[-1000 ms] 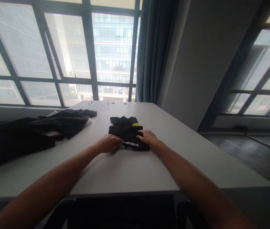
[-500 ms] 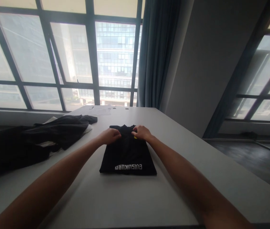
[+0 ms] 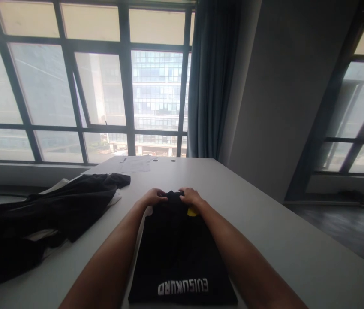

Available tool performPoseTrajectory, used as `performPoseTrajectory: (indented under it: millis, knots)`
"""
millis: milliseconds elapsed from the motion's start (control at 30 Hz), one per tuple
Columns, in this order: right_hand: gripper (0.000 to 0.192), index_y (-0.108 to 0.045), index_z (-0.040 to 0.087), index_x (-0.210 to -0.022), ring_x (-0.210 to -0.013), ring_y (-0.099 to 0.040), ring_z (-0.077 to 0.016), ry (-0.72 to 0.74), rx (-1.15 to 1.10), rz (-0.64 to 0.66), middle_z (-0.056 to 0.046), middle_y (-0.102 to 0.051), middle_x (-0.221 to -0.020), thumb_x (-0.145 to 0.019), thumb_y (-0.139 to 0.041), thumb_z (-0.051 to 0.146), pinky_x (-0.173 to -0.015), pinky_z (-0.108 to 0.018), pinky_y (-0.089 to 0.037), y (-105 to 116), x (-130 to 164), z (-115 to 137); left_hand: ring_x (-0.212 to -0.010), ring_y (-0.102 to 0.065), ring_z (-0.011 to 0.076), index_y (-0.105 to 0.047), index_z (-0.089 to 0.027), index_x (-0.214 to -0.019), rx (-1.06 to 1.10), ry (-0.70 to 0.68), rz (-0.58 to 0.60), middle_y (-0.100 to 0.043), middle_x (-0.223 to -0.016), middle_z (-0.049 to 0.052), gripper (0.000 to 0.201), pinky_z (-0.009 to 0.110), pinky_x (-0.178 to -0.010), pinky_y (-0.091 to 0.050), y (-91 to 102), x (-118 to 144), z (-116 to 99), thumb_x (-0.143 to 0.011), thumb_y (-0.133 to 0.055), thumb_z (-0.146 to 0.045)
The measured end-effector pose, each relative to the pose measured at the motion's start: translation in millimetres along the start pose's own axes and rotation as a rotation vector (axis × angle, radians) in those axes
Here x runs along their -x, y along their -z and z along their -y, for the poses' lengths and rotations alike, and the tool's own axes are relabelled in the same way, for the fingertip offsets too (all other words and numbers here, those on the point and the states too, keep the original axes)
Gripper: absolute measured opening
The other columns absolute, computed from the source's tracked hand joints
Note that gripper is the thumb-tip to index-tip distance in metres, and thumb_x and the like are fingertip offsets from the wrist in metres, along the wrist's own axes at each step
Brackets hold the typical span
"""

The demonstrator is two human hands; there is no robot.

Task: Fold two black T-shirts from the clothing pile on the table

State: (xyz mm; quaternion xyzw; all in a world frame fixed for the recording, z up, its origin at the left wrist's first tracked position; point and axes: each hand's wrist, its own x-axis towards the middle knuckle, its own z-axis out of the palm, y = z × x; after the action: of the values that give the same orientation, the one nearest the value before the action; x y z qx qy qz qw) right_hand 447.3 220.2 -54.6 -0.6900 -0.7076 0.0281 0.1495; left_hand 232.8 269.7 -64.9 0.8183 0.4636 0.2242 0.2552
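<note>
A folded black garment with white lettering along its near edge lies on the white table in front of me. My left hand grips its far edge on the left. My right hand grips the same far edge on the right, just above a small yellow tag. Both forearms run along the sides of the garment.
A heap of dark clothing spreads over the table's left side, with some white fabric beneath it. Sheets of paper lie at the table's far end by the windows. A blue-grey curtain hangs behind. The floor drops off to the right.
My hands went from the garment's near edge to its far edge. The garment now reaches much closer to me, its lettering near the bottom of the view, and the view has tilted.
</note>
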Motion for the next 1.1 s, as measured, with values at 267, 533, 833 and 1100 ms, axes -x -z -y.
performPoseTrajectory:
  millis: [267, 533, 833, 1100]
  knots:
    - [0.022, -0.074, 0.026, -0.104, -0.112, -0.06, -0.0197, -0.036, -0.06, -0.172, -0.003, -0.071, -0.114, -0.088, -0.058, 0.028, -0.098, -0.031, -0.041, -4.2, -1.4, -24.6, -0.067, -0.063, 0.0193, -0.076, -0.013, -0.078, 0.131, -0.048, -0.038, -0.069, -0.066, 0.003, 0.04, 0.029, -0.063, -0.047, 0.7, 3.1, 16.7, -0.073, -0.068, -0.052]
    - [0.023, -0.073, 0.025, -0.104, -0.108, -0.061, -0.0208, -0.151, -0.032, -0.24, -0.005, -0.072, -0.111, -0.092, -0.054, 0.032, -0.094, -0.033, -0.04, -5.7, 3.9, -29.8, -0.088, -0.067, 0.0241, -0.076, -0.019, -0.092, -0.175, 0.067, -0.147, -0.075, -0.089, 0.006, 0.028, 0.031, -0.078, -0.048, -2.4, 9.9, 11.7, -0.082, -0.064, -0.043]
    - [0.031, -0.07, 0.02, -0.106, -0.113, -0.056, -0.025, -0.18, 0.065, -0.285, -0.011, -0.065, -0.118, -0.094, -0.051, 0.041, -0.094, -0.038, -0.039, -11.1, 7.8, -31.4, -0.123, -0.051, 0.0309, -0.069, -0.026, -0.109, -0.415, 0.121, -0.224, -0.06, -0.131, 0.009, 0.036, 0.044, -0.099, -0.044, -7.0, 21.8, 7.0, -0.086, -0.056, -0.05]
    - [0.067, -0.058, 0.017, -0.128, -0.123, -0.052, -0.0305, -0.294, -0.064, -0.152, -0.016, -0.059, -0.131, -0.081, -0.059, 0.065, -0.097, -0.04, -0.042, -9.3, 5.2, -36.9, -0.128, -0.05, 0.0351, -0.051, -0.02, -0.136, -0.418, 0.243, -0.245, -0.057, -0.138, 0.018, 0.065, 0.047, -0.1, -0.041, -7.1, 18.7, 8.9, -0.083, -0.055, -0.058]
